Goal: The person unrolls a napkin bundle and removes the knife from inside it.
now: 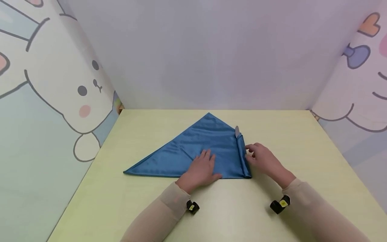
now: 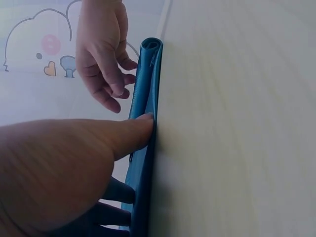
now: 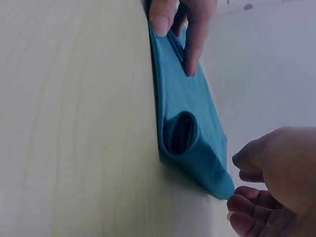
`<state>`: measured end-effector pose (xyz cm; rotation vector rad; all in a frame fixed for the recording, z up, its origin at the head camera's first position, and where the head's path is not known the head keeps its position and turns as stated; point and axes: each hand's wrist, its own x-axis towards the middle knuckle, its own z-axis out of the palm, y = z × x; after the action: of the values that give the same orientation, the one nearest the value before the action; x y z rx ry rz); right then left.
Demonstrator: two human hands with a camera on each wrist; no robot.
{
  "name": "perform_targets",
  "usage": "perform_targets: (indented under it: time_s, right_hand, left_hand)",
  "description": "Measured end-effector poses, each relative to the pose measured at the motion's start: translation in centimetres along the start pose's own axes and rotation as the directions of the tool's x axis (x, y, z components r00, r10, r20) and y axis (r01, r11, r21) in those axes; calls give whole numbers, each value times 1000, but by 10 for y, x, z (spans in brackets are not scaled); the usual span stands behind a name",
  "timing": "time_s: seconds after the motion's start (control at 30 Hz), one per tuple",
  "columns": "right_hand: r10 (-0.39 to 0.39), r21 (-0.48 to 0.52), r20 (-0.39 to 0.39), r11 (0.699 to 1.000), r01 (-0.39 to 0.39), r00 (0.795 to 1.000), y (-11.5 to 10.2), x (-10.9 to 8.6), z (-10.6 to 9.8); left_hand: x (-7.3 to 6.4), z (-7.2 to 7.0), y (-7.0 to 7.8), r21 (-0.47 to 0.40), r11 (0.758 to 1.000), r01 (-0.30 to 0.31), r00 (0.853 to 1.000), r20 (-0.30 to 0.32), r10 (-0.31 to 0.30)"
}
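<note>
On the table [image 1: 232, 211], folded blue cloth [image 1: 205, 137] lies rolled at its right end. Left hand [image 1: 201, 170]: fingers extended, resting on cloth. Right hand [image 1: 265, 161]: fingers loosely bent beside the roll [image 1: 243, 156], apparently holding nothing; contact unclear.

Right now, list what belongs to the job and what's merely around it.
In the job:
- blue cloth
- its rolled end
- pale tip poking out, unidentifiable
- left hand on the cloth
- right hand beside the roll

Just around:
- table
- cartoon-printed walls
- wrist cameras
</note>
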<state>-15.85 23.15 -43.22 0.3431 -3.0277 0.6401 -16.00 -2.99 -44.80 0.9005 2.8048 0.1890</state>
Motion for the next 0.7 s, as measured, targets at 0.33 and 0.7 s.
perform_targets:
  time_s: [0.33,0.7]
  right_hand:
    - [-132,-134,-96,984,119,987,-27,-6,24]
    - [-52,-99,-52,994,47,997,-19,-5,23]
  left_hand:
    - [-1,4,-6,31,999,-3,1000,-22,4]
    - [0,4,-3,38,999,-12,1000,-15,13]
